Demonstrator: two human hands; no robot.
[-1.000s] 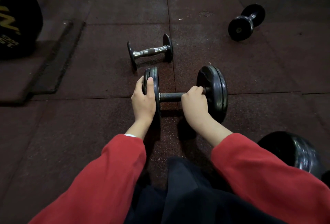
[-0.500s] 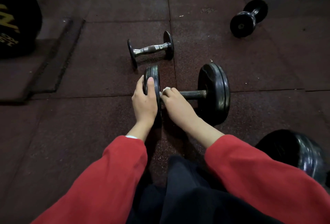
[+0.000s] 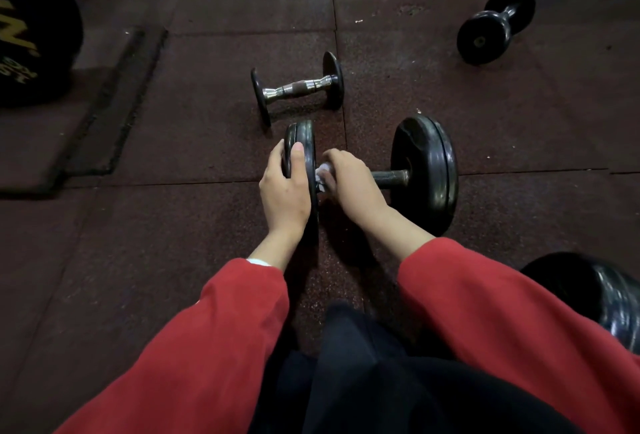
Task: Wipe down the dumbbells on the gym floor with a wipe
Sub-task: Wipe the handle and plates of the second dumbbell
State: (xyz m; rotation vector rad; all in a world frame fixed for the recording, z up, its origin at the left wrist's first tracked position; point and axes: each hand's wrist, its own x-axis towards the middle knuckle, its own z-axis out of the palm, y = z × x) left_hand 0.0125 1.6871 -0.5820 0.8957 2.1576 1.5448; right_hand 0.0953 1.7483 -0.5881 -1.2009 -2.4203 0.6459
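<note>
A large black dumbbell (image 3: 424, 170) lies crosswise on the dark rubber floor in front of me. My left hand (image 3: 285, 189) grips its left plate, thumb over the rim. My right hand (image 3: 349, 181) is curled round the bar at its left end, right against that plate, with a white wipe (image 3: 322, 175) bunched under the fingers. The right part of the bar and the right plate are bare. A small dumbbell (image 3: 298, 87) with a chrome handle lies just behind. Another black dumbbell (image 3: 495, 23) lies far right.
A big black rounded weight (image 3: 609, 298) sits close by my right forearm. A black bag with yellow lettering (image 3: 31, 28) stands at the far left beside a raised mat edge (image 3: 114, 101). My dark trousers and red sleeves fill the bottom of the view.
My right hand slid the wipe leftward along the bar, from the right plate to the left plate. My left hand has kept its grip on the left plate.
</note>
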